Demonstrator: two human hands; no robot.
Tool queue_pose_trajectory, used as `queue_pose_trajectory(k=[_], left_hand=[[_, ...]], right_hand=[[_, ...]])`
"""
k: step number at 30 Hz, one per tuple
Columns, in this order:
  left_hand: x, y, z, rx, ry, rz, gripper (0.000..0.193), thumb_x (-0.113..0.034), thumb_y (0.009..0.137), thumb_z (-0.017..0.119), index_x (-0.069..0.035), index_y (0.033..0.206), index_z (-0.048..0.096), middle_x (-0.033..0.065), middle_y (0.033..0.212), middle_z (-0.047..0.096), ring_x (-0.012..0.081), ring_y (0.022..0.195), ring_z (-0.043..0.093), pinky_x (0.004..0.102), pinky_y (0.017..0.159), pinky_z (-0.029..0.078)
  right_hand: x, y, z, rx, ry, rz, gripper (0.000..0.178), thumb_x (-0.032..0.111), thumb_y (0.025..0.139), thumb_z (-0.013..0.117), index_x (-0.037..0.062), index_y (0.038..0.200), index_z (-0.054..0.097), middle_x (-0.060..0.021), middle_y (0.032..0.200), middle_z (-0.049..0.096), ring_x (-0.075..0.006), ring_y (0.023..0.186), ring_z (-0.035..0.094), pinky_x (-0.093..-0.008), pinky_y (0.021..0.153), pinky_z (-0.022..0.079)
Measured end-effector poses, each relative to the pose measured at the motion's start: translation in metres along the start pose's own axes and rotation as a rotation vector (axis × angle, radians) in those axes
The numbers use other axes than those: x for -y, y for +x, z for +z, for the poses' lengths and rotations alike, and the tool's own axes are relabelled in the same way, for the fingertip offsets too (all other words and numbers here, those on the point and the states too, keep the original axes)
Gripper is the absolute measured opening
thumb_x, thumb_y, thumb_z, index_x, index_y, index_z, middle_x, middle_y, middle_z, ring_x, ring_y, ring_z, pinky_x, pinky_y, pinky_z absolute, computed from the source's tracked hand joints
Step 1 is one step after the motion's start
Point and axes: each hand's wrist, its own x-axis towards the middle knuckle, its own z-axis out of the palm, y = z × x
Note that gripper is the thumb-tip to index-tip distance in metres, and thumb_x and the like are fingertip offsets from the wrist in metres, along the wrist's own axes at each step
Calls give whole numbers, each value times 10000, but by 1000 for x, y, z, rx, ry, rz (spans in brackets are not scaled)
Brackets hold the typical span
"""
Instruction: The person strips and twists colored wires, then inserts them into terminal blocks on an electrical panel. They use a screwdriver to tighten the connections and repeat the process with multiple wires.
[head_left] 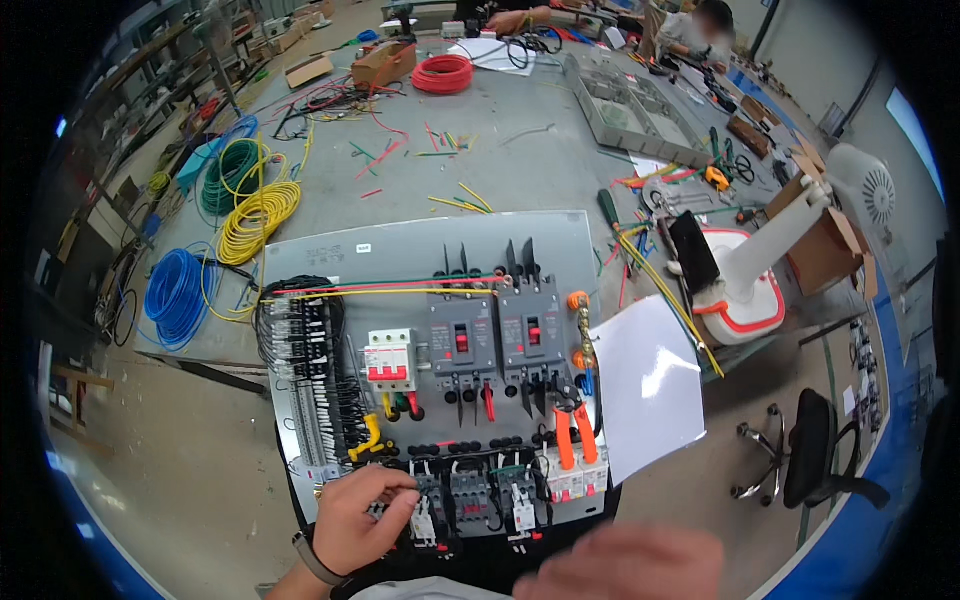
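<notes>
My left hand, with a dark wristband, is at the lower left of a grey metal mounting panel. Its thumb and forefinger are closed together beside a small contactor; anything between the fingertips is too small to make out. My right hand is smeared by motion in front of the panel's near edge, its fingers unclear. On the panel sit two grey moulded-case circuit breakers, a white breaker with red levers, and a wired terminal strip. Orange-handled pliers lie over white breakers.
Yellow, blue and red wire coils lie on the table. White paper overlaps the panel's right side. A white fan stands right, a grey divided tray behind. Another person works at far right.
</notes>
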Motion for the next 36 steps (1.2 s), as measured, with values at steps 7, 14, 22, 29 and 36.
queue_pose_trajectory(k=[7, 14, 22, 29, 36], left_hand=[[12, 1, 15, 10, 26, 75, 87, -82, 928, 776, -17, 982, 755, 104, 855, 721, 224, 691, 701, 323, 621, 542], [18, 5, 23, -52, 151, 196, 56, -139, 921, 778, -92, 916, 749, 52, 791, 673, 249, 646, 659, 350, 563, 500], [23, 1, 27, -72, 119, 160, 56, -146, 903, 792, -100, 906, 760, 53, 818, 705, 249, 668, 690, 347, 581, 525], [23, 0, 19, -58, 148, 226, 76, -155, 934, 771, -83, 929, 746, 73, 842, 702, 274, 726, 695, 367, 626, 536], [21, 0, 23, -69, 188, 207, 79, -162, 911, 777, -96, 890, 738, 57, 791, 665, 271, 688, 682, 382, 593, 528]], right_hand=[[-103, -40, 28, 78, -15, 591, 173, 7, 918, 721, -7, 1080, 782, -108, 841, 715, -232, 685, 674, -334, 631, 512], [-168, -42, 74, 99, 68, 785, 211, 91, 987, 711, 13, 1179, 750, -131, 997, 723, -219, 805, 690, -331, 722, 543], [-200, -44, 74, 39, 67, 836, 226, 127, 990, 722, 2, 1175, 758, -138, 1083, 747, -208, 896, 717, -337, 786, 573], [-276, -133, 3, -17, -156, 922, 223, 69, 1003, 682, 5, 1208, 744, -100, 1140, 742, -179, 959, 689, -313, 813, 545], [-360, -175, -17, 89, -641, 841, 333, 118, 955, 703, -39, 1247, 685, -213, 1251, 669, -402, 1212, 616, -485, 1077, 478]])
